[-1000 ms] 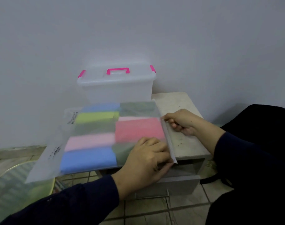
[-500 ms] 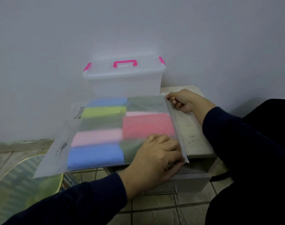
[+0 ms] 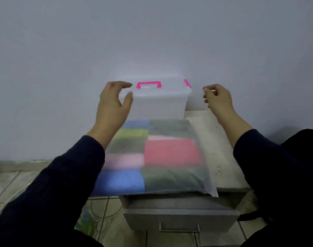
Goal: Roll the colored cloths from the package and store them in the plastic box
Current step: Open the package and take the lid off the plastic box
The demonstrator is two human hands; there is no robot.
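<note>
Both hands have left the package and risen to the plastic box. The left hand [image 3: 113, 102] is spread, thumb and fingers arched apart at the box's left end, close to the lid edge but apparently not yet gripping it. The right hand [image 3: 218, 98] hovers off the box's right end with fingers loosely curled, holding nothing; it is near the box but apart from it.

The clear plastic box [image 3: 157, 104], with its pink handle [image 3: 148, 85] and pink side latch [image 3: 187, 83], stands at the back edge of the small cabinet top [image 3: 221, 157], lid still on. The translucent package [image 3: 152, 157] lies flat in front of it, reaching the front edge and overhanging the left edge, with the folded coloured cloths [image 3: 170, 151] still inside.

A second ago the left hand pressed the package's near right corner while the right pinched along its right-hand opening; half a second ago the right had reached the far corner. That suggests the bag's seal has been worked, and the person is now turning to unlatch the lid before any rolling begins.
</note>
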